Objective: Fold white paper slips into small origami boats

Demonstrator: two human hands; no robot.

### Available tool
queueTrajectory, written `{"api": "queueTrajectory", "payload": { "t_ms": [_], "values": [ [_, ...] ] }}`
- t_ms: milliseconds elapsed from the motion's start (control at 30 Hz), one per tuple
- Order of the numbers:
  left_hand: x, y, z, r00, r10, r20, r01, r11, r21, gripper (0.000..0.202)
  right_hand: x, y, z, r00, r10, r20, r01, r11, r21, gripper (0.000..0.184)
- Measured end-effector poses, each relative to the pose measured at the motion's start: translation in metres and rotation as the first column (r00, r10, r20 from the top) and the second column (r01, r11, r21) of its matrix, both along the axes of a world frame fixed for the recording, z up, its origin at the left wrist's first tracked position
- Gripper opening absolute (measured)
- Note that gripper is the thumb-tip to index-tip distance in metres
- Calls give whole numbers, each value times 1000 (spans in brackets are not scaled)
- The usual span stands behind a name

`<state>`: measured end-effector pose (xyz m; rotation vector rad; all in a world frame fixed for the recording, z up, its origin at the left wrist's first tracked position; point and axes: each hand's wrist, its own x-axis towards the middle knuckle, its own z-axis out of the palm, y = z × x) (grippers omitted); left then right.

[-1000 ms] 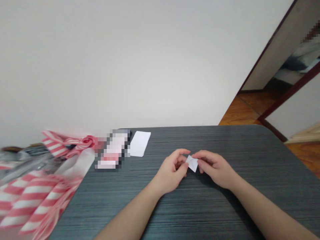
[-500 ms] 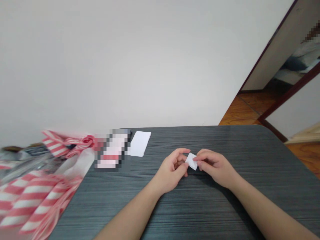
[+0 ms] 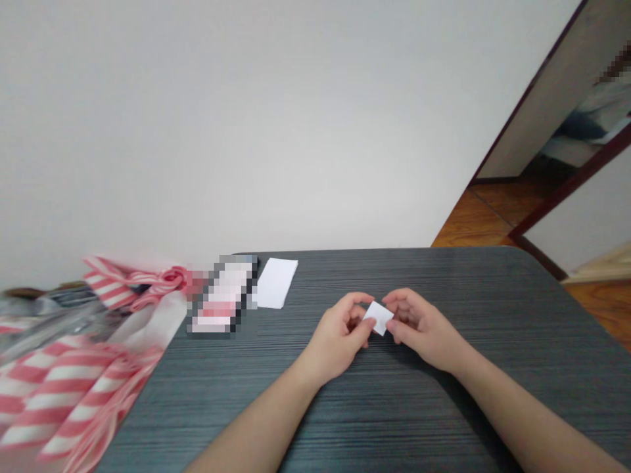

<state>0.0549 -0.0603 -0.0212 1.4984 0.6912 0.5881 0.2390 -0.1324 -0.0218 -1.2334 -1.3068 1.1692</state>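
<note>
A small folded piece of white paper (image 3: 380, 316), roughly square and turned corner-up, is held between my two hands above the dark table (image 3: 374, 420). My left hand (image 3: 342, 335) pinches its left side, with the thumb on the face and the fingers behind. On the other side, my right hand (image 3: 424, 328) has its thumb at the paper's right corner. The right forefinger curves above that corner, and the other right fingers are curled, partly hidden behind the paper.
White paper sheets (image 3: 277, 283) lie at the table's back left, beside a pixelated phone-like object (image 3: 221, 295). Red-and-white striped cloth (image 3: 64, 387) and clear plastic are heaped left of the table. A white wall (image 3: 296, 131) stands behind; wooden floor (image 3: 468, 217) shows at right.
My right forefinger has lifted off the paper's face, and the right thumb has come to its right corner. The paper now shows a flatter, fuller square. The left hand has barely moved.
</note>
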Motion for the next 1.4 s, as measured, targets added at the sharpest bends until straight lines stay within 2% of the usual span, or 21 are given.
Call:
{"api": "queueTrajectory", "payload": {
  "t_ms": [167,300,500,733,967,1233,1400],
  "values": [
    [-1,-1,-1,1000,2,-12,-2,1000,23,33,-1,1,7,979,88,184,-66,990,-124,15],
    [0,-2,0,999,7,-32,-6,999,34,33,0,1,8,952,57,301,-21,992,-122,20],
    [1,-1,7,997,2,-78,2,999,41,19,2,0,8,947,54,317,-24,995,-97,18],
    [-2,-1,12,981,-36,-188,70,982,178,30,2,-1,14,943,85,322,-55,993,-100,18],
    [-3,-1,11,980,-35,-197,74,978,196,33,1,0,15,929,121,349,-87,990,-111,22],
    [-2,-1,11,980,-53,-192,88,980,177,33,2,0,16,927,100,362,-66,992,-106,24],
    [-4,-1,13,972,-63,-227,119,962,244,36,1,-1,13,929,101,357,-79,994,-77,26]
  ]
}}
